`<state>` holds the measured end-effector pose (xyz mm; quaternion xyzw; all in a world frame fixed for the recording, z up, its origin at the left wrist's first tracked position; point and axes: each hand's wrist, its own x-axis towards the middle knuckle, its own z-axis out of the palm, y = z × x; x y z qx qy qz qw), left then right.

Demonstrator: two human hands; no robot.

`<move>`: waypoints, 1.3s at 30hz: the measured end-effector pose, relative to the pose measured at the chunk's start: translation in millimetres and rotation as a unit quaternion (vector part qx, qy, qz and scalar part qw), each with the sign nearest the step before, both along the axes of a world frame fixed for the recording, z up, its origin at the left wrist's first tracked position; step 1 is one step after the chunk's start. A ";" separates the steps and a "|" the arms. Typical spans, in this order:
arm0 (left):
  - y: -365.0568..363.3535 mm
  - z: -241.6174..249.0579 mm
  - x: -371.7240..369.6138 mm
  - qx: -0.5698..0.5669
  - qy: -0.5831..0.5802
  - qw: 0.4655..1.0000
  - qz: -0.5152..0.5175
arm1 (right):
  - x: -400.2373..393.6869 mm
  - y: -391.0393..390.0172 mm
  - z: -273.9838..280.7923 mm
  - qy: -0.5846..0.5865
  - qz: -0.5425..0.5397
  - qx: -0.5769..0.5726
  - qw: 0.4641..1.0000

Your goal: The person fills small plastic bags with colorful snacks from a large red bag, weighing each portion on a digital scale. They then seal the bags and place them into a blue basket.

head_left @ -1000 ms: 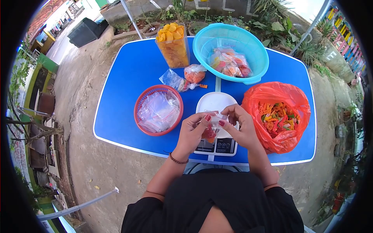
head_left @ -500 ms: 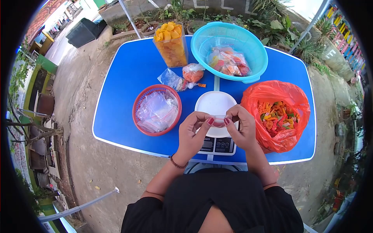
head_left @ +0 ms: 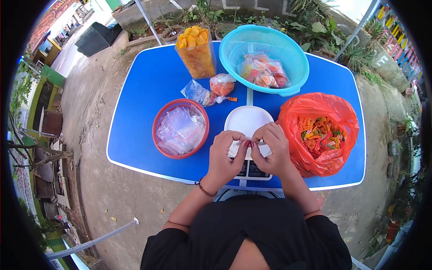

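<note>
Above the front of a white kitchen scale (head_left: 248, 118), my left hand (head_left: 227, 155) and my right hand (head_left: 273, 150) meet with their fingertips pinched on a small clear plastic bag, mostly hidden by the fingers. A red basket (head_left: 156, 140) of clear zip bags (head_left: 181, 129) stands left of my hands. At the right, an open red plastic bag (head_left: 330, 165) holds colourful crinkled snacks (head_left: 320, 135). The scale's display is partly covered by my hands.
On the blue table (head_left: 139, 99) stand a clear container of yellow chips (head_left: 196, 54) and a turquoise basket (head_left: 294, 67) with filled packets (head_left: 264, 71). Between the container and the scale lie small plastic bags (head_left: 196, 92) and an orange-filled bag (head_left: 222, 85).
My hands have come closer together, with the thumbs now nearly touching. The right hand has shifted left and the small bag is less visible between the fingers.
</note>
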<state>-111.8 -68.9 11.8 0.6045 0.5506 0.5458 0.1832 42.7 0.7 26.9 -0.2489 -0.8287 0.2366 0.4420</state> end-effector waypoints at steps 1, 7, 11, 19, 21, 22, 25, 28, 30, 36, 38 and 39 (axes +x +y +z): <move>0.1 0.5 -0.5 0.012 0.032 0.999 0.012 | 0.5 0.2 0.2 -0.006 -0.001 0.007 1.000; -0.3 6.5 -19.8 0.033 0.068 0.997 -0.028 | 12.8 6.1 4.8 -0.039 0.032 -0.029 0.998; -3.9 7.0 -21.6 -0.031 -0.055 0.994 -0.087 | 19.9 8.2 7.9 -0.027 0.077 -0.070 0.994; -2.4 -5.8 -19.5 -0.146 -0.262 0.935 -0.191 | 16.7 10.8 -7.7 0.183 0.063 -0.368 0.910; -1.0 -12.6 -17.8 -0.156 -0.296 0.924 -0.186 | 19.9 12.5 -9.9 0.151 0.026 -0.393 0.907; -0.4 -14.2 -17.3 -0.161 -0.313 0.918 -0.183 | 16.9 10.5 -12.0 0.181 0.034 -0.401 0.897; 3.2 -10.9 -18.5 -0.238 -0.359 0.895 -0.115 | 13.2 0.5 -21.8 0.171 0.077 -0.450 0.873; 6.2 -4.5 -12.4 -0.239 -0.360 0.896 -0.102 | 9.7 -9.9 -26.2 0.213 0.075 -0.409 0.884; 12.0 -13.8 -7.9 -0.165 -0.364 0.909 -0.117 | 12.5 -4.5 -31.7 0.175 0.018 -0.351 0.920; 36.3 -9.4 2.8 -0.103 -0.332 0.935 -0.071 | 16.2 16.0 -23.2 0.138 -0.039 -0.298 0.944; 53.0 -10.8 1.5 -0.104 -0.297 0.945 -0.090 | 12.4 28.1 -17.3 0.128 -0.050 -0.240 0.961; 64.4 -8.3 2.3 -0.098 -0.263 0.957 -0.074 | 10.9 36.0 -12.2 0.116 -0.081 -0.203 0.969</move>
